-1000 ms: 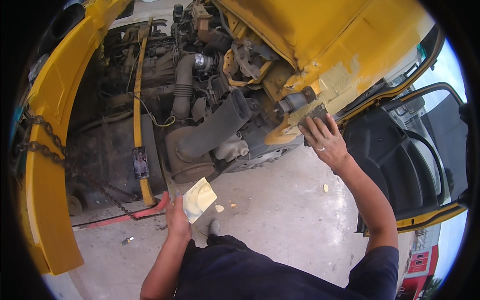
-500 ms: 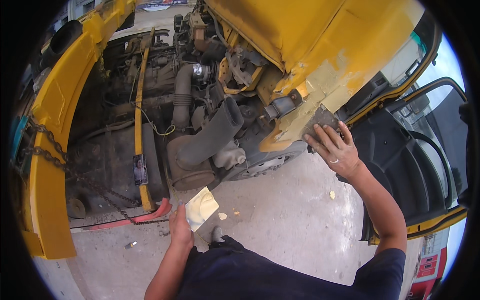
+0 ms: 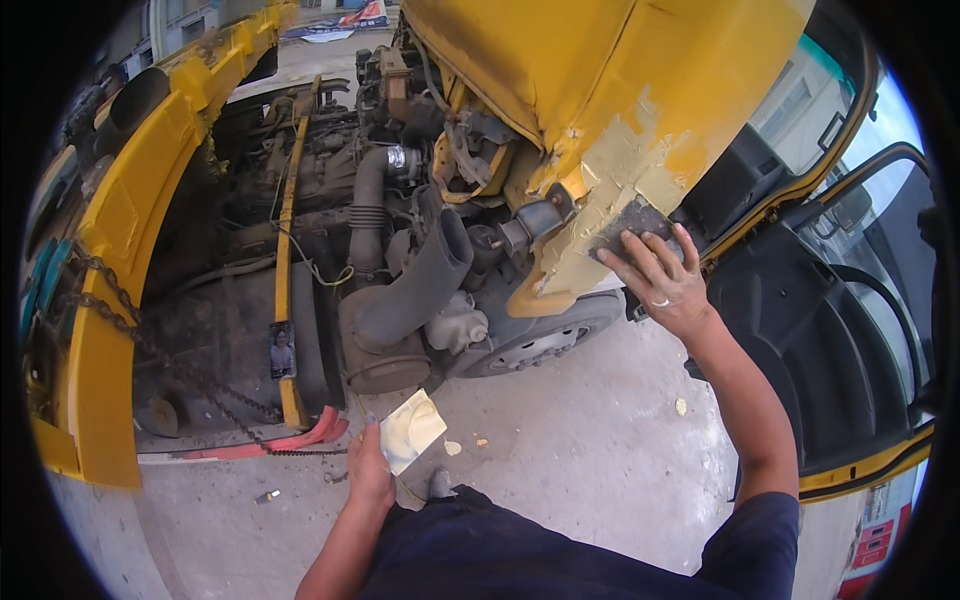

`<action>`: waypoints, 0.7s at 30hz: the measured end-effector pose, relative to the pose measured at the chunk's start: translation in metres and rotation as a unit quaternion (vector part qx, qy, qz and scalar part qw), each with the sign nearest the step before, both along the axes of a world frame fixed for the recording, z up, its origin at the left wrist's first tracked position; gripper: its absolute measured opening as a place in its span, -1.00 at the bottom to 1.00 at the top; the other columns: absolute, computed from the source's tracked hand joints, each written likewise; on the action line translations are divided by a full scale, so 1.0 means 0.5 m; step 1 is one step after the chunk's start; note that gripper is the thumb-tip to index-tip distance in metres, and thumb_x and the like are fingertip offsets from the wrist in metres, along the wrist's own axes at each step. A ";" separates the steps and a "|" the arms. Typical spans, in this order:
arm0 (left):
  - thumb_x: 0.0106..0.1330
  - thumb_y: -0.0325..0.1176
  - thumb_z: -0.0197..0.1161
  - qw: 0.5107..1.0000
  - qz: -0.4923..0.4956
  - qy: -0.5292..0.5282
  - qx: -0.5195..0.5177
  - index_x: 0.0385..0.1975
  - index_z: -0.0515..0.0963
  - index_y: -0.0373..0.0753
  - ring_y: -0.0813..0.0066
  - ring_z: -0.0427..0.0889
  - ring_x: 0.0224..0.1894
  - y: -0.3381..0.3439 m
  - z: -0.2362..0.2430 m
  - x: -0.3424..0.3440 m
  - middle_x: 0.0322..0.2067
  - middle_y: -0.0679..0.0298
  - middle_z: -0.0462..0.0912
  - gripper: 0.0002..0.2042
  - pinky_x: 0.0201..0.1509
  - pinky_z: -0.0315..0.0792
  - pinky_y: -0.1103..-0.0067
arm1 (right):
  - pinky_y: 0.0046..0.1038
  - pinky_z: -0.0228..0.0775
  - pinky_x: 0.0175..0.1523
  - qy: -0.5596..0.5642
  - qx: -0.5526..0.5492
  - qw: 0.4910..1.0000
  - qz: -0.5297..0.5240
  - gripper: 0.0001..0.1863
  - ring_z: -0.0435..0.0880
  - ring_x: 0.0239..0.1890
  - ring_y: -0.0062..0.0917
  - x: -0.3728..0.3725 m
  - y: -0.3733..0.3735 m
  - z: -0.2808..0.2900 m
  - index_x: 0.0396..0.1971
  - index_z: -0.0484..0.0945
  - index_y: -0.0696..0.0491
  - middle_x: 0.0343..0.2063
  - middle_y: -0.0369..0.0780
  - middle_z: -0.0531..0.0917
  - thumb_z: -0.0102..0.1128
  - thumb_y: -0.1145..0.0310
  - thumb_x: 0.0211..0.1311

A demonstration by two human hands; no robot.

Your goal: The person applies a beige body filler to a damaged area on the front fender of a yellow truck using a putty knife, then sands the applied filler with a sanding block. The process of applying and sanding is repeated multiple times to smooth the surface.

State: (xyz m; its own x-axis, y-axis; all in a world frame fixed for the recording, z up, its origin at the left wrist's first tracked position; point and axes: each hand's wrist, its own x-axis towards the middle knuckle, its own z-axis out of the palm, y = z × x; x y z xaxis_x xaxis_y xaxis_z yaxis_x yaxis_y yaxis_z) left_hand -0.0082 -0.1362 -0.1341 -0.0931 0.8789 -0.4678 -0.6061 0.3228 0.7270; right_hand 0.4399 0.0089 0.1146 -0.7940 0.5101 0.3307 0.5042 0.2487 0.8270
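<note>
My right hand (image 3: 662, 282) presses a flat metal spreader (image 3: 628, 225) against the lower corner of a yellow vehicle body panel (image 3: 600, 90), where pale filler paste (image 3: 600, 205) is smeared. The fingers are spread over the blade. My left hand (image 3: 368, 470) is lower, near my body, gripping a small flat board (image 3: 412, 430) coated with the same cream paste. The two hands are well apart.
An exposed engine with a large black hose (image 3: 415, 290) and a front wheel (image 3: 540, 345) fills the middle. A yellow tilted hood (image 3: 110, 260) with a chain (image 3: 150, 350) stands at left. An open black door (image 3: 840, 330) is on the right. Paste crumbs lie on the concrete floor (image 3: 590, 460).
My right hand has slid the spreader upward and to the left along the panel corner. The left hand with the board stayed low and shifted slightly.
</note>
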 end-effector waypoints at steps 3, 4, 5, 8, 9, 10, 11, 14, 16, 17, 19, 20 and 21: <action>0.84 -0.13 0.05 1.000 0.022 0.007 -0.004 0.14 0.67 -0.48 0.34 0.84 0.04 -0.010 -0.014 0.003 0.03 0.09 0.84 -0.55 0.22 0.67 0.39 | -0.06 0.08 0.79 0.015 -0.006 1.000 -0.009 -0.24 0.53 0.40 -0.48 0.018 -0.024 0.001 0.55 0.61 -0.47 0.39 -0.40 0.58 0.44 0.38 0.37; 0.84 -0.13 0.05 0.999 0.035 0.009 -0.010 0.14 0.67 -0.48 0.34 0.85 0.04 -0.013 -0.011 0.005 0.04 0.08 0.84 -0.56 0.21 0.68 0.38 | -0.05 0.05 0.80 0.015 -0.004 1.000 -0.010 -0.24 0.53 0.40 -0.48 0.026 -0.036 0.006 0.56 0.60 -0.49 0.39 -0.40 0.58 0.44 0.37 0.38; 0.84 -0.14 0.04 0.999 0.047 0.010 -0.016 0.14 0.67 -0.48 0.34 0.85 0.04 -0.014 -0.009 0.006 0.04 0.08 0.84 -0.56 0.20 0.68 0.38 | -0.04 0.02 0.80 0.014 -0.003 1.000 -0.011 -0.24 0.53 0.41 -0.48 0.031 -0.050 0.014 0.56 0.60 -0.50 0.39 -0.40 0.58 0.44 0.37 0.39; 0.84 -0.14 0.05 0.999 0.036 -0.003 -0.006 0.14 0.67 -0.48 0.31 0.87 0.03 -0.013 -0.021 0.007 0.04 0.08 0.84 -0.56 0.17 0.71 0.37 | -0.01 -0.04 0.82 0.018 0.017 1.000 0.000 -0.25 0.49 0.44 -0.50 0.024 -0.062 0.034 0.56 0.59 -0.52 0.42 -0.40 0.56 0.47 0.33 0.40; 0.84 -0.13 0.05 0.999 0.037 -0.004 -0.003 0.14 0.67 -0.48 0.31 0.87 0.03 -0.011 -0.024 0.010 0.04 0.08 0.85 -0.55 0.17 0.71 0.37 | -0.01 -0.04 0.82 0.025 0.022 0.999 0.006 -0.25 0.48 0.45 -0.50 0.011 -0.052 0.040 0.56 0.59 -0.53 0.42 -0.41 0.55 0.48 0.32 0.40; 0.84 -0.13 0.05 0.999 0.038 -0.008 0.001 0.15 0.67 -0.48 0.30 0.88 0.03 -0.008 -0.027 0.015 0.04 0.08 0.85 -0.55 0.17 0.72 0.37 | -0.02 -0.03 0.82 0.028 0.027 0.999 0.013 -0.25 0.48 0.45 -0.51 -0.001 -0.040 0.050 0.55 0.59 -0.53 0.43 -0.41 0.55 0.49 0.31 0.40; 0.84 -0.13 0.05 0.999 0.039 -0.012 0.005 0.15 0.67 -0.48 0.30 0.88 0.02 -0.005 -0.027 0.019 0.04 0.08 0.85 -0.55 0.17 0.72 0.36 | -0.02 0.01 0.81 0.032 0.034 0.999 0.024 -0.26 0.49 0.43 -0.49 -0.012 -0.028 0.057 0.53 0.61 -0.55 0.43 -0.41 0.54 0.48 0.33 0.39; 0.84 -0.10 0.05 0.999 0.028 -0.007 0.013 0.19 0.66 -0.49 0.28 0.88 0.05 -0.004 -0.006 0.028 0.06 0.06 0.85 -0.52 0.20 0.72 0.36 | -0.02 0.09 0.78 0.037 0.049 0.997 0.051 -0.28 0.51 0.38 -0.44 -0.024 0.019 0.072 0.48 0.66 -0.58 0.44 -0.39 0.53 0.45 0.38 0.37; 0.84 -0.09 0.05 0.999 0.023 -0.015 0.020 0.21 0.66 -0.50 0.28 0.88 0.06 0.000 0.009 0.040 0.08 0.06 0.85 -0.51 0.21 0.72 0.37 | -0.02 0.10 0.78 0.025 0.052 0.997 0.047 -0.27 0.51 0.38 -0.44 -0.008 0.032 0.084 0.48 0.65 -0.59 0.45 -0.40 0.51 0.45 0.38 0.37; 0.84 -0.08 0.05 0.999 0.020 -0.019 0.024 0.22 0.66 -0.51 0.28 0.88 0.07 0.003 0.013 0.044 0.09 0.05 0.85 -0.50 0.22 0.72 0.37 | -0.02 0.12 0.77 0.018 0.048 0.998 0.045 -0.26 0.51 0.39 -0.45 0.004 0.032 0.088 0.47 0.67 -0.60 0.46 -0.39 0.50 0.46 0.40 0.35; 0.85 -0.04 0.03 0.998 0.009 -0.036 0.040 0.28 0.62 -0.52 0.24 0.87 0.14 0.007 0.011 0.044 0.14 0.03 0.83 -0.46 0.31 0.70 0.32 | -0.02 0.13 0.76 0.010 0.051 0.998 0.047 -0.28 0.51 0.39 -0.45 0.024 0.031 0.091 0.45 0.68 -0.60 0.46 -0.39 0.50 0.47 0.39 0.35; 0.86 -0.02 0.02 0.998 0.002 -0.046 0.049 0.31 0.60 -0.52 0.22 0.87 0.17 0.011 0.011 0.044 0.17 0.02 0.83 -0.44 0.36 0.68 0.30 | -0.02 0.13 0.76 0.005 0.053 0.997 0.047 -0.28 0.51 0.39 -0.45 0.037 0.029 0.092 0.45 0.68 -0.60 0.47 -0.39 0.49 0.47 0.39 0.35; 0.86 -0.01 0.00 0.996 0.001 -0.064 0.058 0.32 0.59 -0.53 0.20 0.85 0.20 0.015 0.024 0.047 0.20 0.00 0.81 -0.43 0.39 0.66 0.28 | -0.01 0.16 0.75 0.021 0.039 0.998 0.048 -0.27 0.52 0.39 -0.44 0.050 0.026 0.087 0.42 0.71 -0.58 0.46 -0.38 0.52 0.47 0.43 0.30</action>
State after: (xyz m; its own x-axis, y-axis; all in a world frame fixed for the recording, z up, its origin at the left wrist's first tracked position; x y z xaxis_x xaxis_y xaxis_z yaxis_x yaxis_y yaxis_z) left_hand 0.0153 -0.1286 -0.1222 -0.0413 0.9279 -0.3706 -0.6970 0.2390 0.6761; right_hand 0.4649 0.0219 0.1581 -0.8228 0.4027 0.4011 0.5159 0.2329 0.8244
